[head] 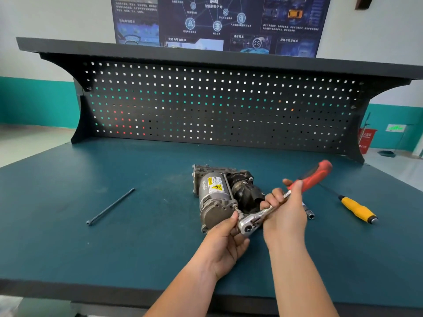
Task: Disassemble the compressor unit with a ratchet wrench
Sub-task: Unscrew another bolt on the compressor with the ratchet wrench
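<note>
The grey compressor unit (214, 197) lies on the teal workbench (114, 236), its yellow warning label facing up. A ratchet wrench (270, 211) with a red handle has its chrome head at the unit's near end, on a long bolt that runs along the motor housing. My right hand (286, 207) grips the wrench shaft just below the red handle. My left hand (225, 236) pinches the chrome ratchet head between thumb and fingers, right by the bolt head.
A long dark bolt (109, 207) lies loose on the bench to the left. A yellow-handled screwdriver (357, 208) rests at the right, with a chrome socket (310, 213) just behind my right hand. A dark pegboard (217, 104) closes off the back.
</note>
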### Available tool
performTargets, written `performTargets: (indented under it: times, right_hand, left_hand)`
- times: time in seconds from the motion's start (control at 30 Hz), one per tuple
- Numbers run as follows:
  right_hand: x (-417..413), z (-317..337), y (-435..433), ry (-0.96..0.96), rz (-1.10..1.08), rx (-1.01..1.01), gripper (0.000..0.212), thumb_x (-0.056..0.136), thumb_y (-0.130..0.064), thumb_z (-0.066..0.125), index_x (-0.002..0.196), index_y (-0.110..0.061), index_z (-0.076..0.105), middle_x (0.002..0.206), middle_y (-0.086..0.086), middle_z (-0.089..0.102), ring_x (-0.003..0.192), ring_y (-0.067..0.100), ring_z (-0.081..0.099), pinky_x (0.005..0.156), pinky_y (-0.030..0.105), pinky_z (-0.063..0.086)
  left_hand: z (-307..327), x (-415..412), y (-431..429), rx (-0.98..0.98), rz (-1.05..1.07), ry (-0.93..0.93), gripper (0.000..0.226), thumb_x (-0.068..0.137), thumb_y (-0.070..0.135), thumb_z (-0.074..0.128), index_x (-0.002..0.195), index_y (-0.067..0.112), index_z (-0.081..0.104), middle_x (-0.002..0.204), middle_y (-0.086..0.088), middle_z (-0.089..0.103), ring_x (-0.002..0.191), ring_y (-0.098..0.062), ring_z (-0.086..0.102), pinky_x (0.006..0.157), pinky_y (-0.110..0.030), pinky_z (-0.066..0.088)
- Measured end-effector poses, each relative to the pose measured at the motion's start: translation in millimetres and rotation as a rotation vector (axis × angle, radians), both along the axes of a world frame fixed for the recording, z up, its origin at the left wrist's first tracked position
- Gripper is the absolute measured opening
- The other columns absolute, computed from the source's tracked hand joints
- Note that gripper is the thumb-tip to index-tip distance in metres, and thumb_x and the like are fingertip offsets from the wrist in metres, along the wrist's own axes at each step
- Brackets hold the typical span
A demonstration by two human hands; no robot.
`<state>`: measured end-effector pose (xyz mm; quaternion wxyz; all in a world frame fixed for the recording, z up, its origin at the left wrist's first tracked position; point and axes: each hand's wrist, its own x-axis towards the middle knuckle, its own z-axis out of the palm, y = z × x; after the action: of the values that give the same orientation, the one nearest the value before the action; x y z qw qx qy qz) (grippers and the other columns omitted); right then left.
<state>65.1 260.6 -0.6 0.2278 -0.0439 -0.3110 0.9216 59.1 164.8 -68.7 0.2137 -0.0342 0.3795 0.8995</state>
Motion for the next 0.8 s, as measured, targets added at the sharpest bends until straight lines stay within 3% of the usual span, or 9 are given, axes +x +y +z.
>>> performTargets:
  times: [0.07, 0.17, 0.37, 0.47, 0.57, 0.63, 0.67, 0.73, 0.8]
  right_hand:
    - [-1, 3, -1, -0.025, -0.014, 0.040, 0.027, 0.099, -0.039, 0.038, 0.080, -0.023, 0.048, 0.049, -0.011, 0.026, 0.040, 0.004, 0.025, 0.039, 0.016, 0.027]
    - [-1, 10, -18, 0.026, -0.089, 0.338, 0.021, 0.097, -0.032, 0.043, 0.079, -0.024, 0.048, 0.046, -0.013, 0.031, 0.039, 0.003, 0.027, 0.039, 0.016, 0.026]
    - [1, 10, -60, 0.250, -0.040, 1.585, 0.026, 0.083, -0.051, 0.054, 0.068, -0.034, 0.041, 0.052, -0.010, 0.046, 0.051, 0.006, 0.041, 0.051, 0.021, 0.032]
    - [2, 3, -70, 0.277, -0.084, 1.803, 0.031, 0.087, -0.052, 0.053, 0.066, -0.038, 0.035, 0.054, -0.009, 0.045, 0.054, 0.007, 0.044, 0.050, 0.019, 0.033]
    - [4, 4, -62, 0.274, -0.181, 1.414, 0.028, 0.081, -0.054, 0.053, 0.070, -0.030, 0.042, 0.053, -0.015, 0.048, 0.049, 0.003, 0.042, 0.047, 0.018, 0.032]
    - [6, 7, -48, 0.188, -0.246, 0.899, 0.025, 0.081, -0.045, 0.056, 0.072, -0.024, 0.047, 0.049, -0.014, 0.045, 0.044, 0.000, 0.039, 0.045, 0.014, 0.031]
    - [5, 6, -38, 0.140, -0.253, 0.602, 0.021, 0.086, -0.038, 0.056, 0.074, -0.023, 0.047, 0.047, -0.013, 0.042, 0.041, 0.000, 0.035, 0.042, 0.014, 0.030]
    - [4, 1, -19, 0.017, -0.261, 0.131, 0.023, 0.096, -0.031, 0.046, 0.076, -0.020, 0.044, 0.047, -0.013, 0.033, 0.040, 0.004, 0.028, 0.040, 0.018, 0.023]
    - [3, -4, -10, -0.091, -0.247, -0.054, 0.027, 0.099, -0.036, 0.040, 0.076, -0.020, 0.042, 0.051, -0.008, 0.028, 0.042, 0.007, 0.025, 0.041, 0.020, 0.021]
  left_hand:
    - [2, 2, -1, -0.002, -0.019, 0.003, 0.018, 0.081, 0.028, 0.061, 0.074, 0.015, 0.071, 0.067, -0.001, 0.071, 0.052, -0.009, 0.065, 0.044, -0.017, 0.048]
    - [1, 3, -4, 0.009, -0.049, 0.012, 0.018, 0.073, 0.029, 0.063, 0.072, 0.015, 0.074, 0.073, -0.003, 0.071, 0.057, -0.013, 0.066, 0.048, -0.019, 0.050]
    - [-2, 1, -5, 0.053, -0.084, 0.065, 0.018, 0.084, 0.010, 0.056, 0.070, 0.009, 0.067, 0.066, -0.007, 0.065, 0.060, -0.019, 0.064, 0.056, -0.029, 0.054]
    - [1, 3, -7, 0.141, -0.078, 0.052, 0.021, 0.077, 0.006, 0.059, 0.057, 0.009, 0.066, 0.057, -0.006, 0.060, 0.057, -0.019, 0.062, 0.047, -0.024, 0.050]
    - [-1, -1, -7, 0.071, -0.079, 0.065, 0.020, 0.085, 0.003, 0.054, 0.070, 0.008, 0.065, 0.062, -0.005, 0.061, 0.058, -0.016, 0.062, 0.049, -0.026, 0.051]
    - [-1, -4, -4, 0.005, -0.042, 0.067, 0.009, 0.079, 0.010, 0.060, 0.086, 0.007, 0.065, 0.077, -0.008, 0.064, 0.066, -0.017, 0.062, 0.063, -0.030, 0.054]
    - [-1, -5, -2, 0.004, -0.020, 0.053, 0.018, 0.076, 0.017, 0.063, 0.091, 0.008, 0.066, 0.084, -0.009, 0.066, 0.069, -0.017, 0.063, 0.068, -0.029, 0.052]
    - [-3, -6, 0, 0.014, -0.007, 0.024, 0.021, 0.070, 0.026, 0.065, 0.085, 0.011, 0.068, 0.085, -0.006, 0.069, 0.066, -0.014, 0.065, 0.062, -0.024, 0.051]
    - [-2, -5, 0, 0.007, -0.024, 0.018, 0.018, 0.069, 0.029, 0.065, 0.077, 0.014, 0.069, 0.086, -0.005, 0.069, 0.062, -0.013, 0.065, 0.052, -0.020, 0.050]
